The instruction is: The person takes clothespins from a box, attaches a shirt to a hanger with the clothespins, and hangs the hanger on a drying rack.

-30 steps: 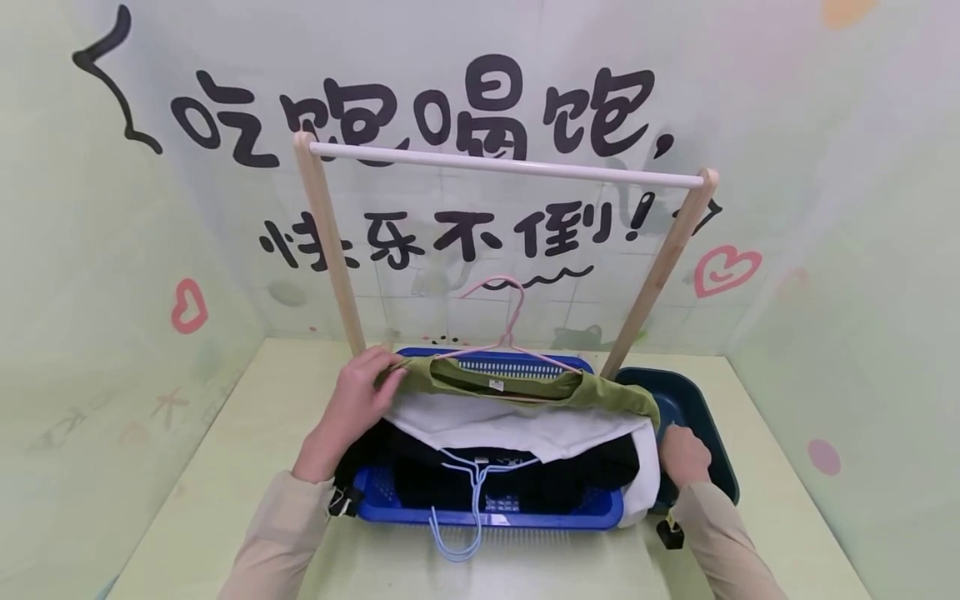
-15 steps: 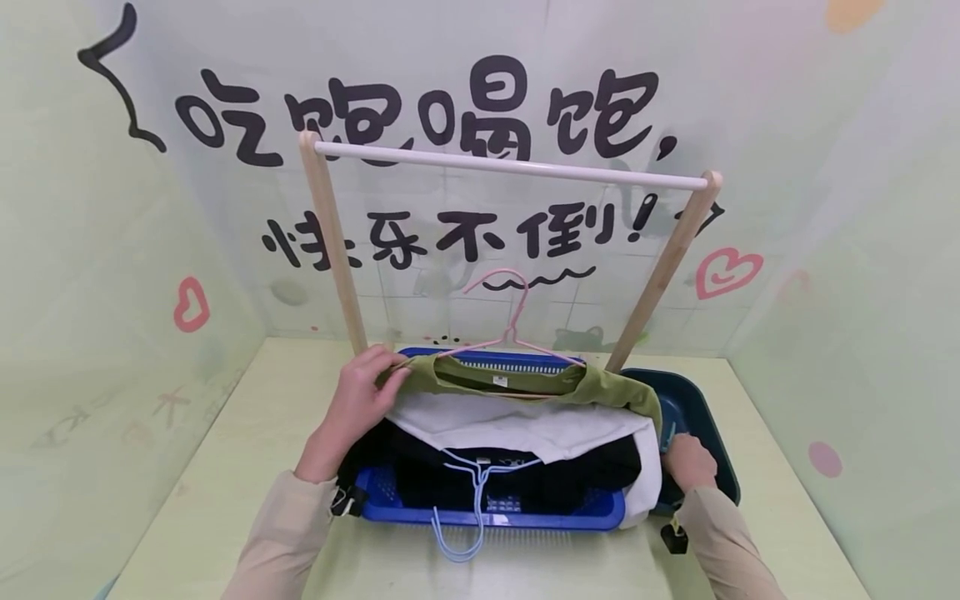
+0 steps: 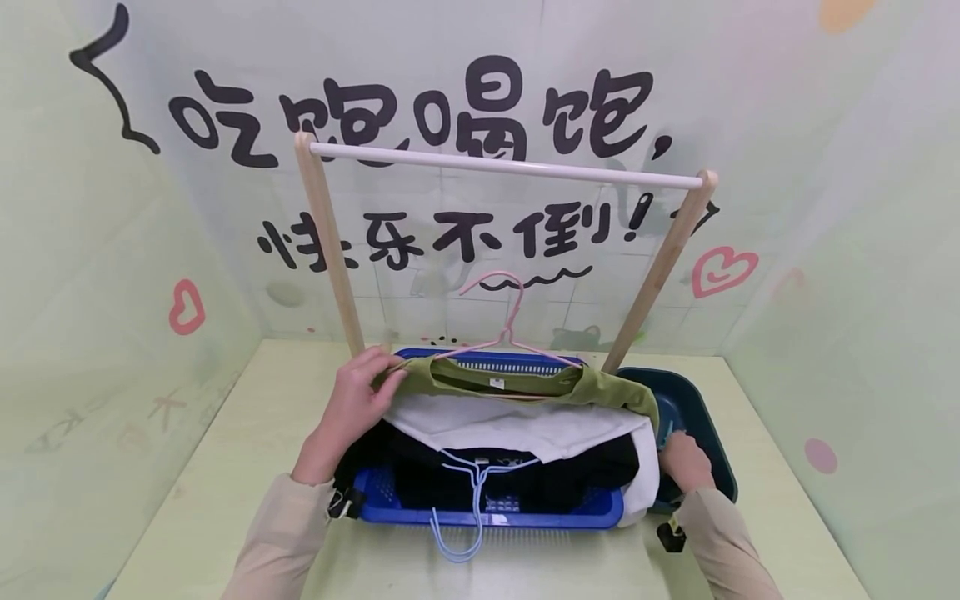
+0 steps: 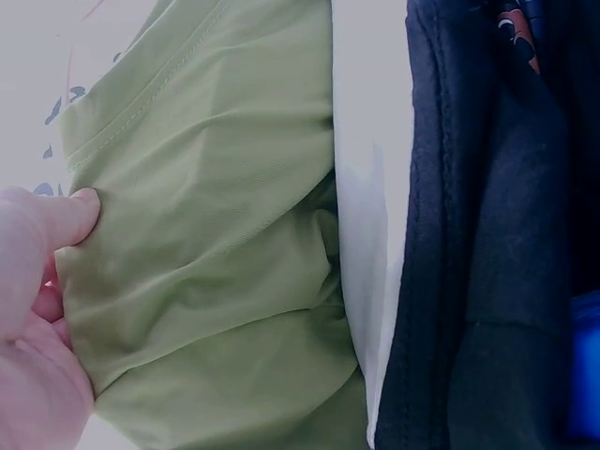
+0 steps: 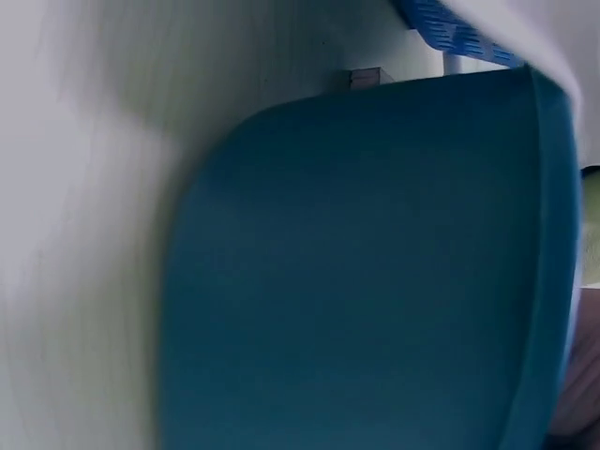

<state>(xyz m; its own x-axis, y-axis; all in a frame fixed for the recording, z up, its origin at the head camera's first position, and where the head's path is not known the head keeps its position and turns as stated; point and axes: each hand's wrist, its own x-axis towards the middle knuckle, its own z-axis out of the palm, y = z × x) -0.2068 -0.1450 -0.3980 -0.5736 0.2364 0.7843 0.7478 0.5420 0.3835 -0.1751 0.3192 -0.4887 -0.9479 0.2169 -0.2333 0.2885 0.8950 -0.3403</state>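
Observation:
A green T-shirt (image 3: 611, 390) lies over the blue basket (image 3: 551, 522), with a pink hanger (image 3: 510, 333) in its neckline, hook upward. My left hand (image 3: 360, 396) pinches the shirt's shoulder end; the thumb shows on the cloth in the left wrist view. Under it lie a white garment (image 3: 517, 423) and a black garment (image 3: 607, 467). Light-blue hanger hooks (image 3: 478, 508) hang over the basket's front. My right hand (image 3: 686, 461) is down inside the dark teal bin (image 3: 720, 442), fingers curled and mostly hidden. A slim light-blue thing (image 3: 668, 432) shows beside the fingers; whether they hold it is unclear.
A rack with wooden posts (image 3: 330, 242) and a white rod (image 3: 510, 167) stands at the back, around the basket. Nothing hangs on the rod. Printed sheet walls close in the pale table (image 3: 247, 433) at the back and sides.
The pink hanger's hook has tilted slightly upward. My right hand has shifted a little within the bin, while the left keeps its pinch on the green T-shirt.

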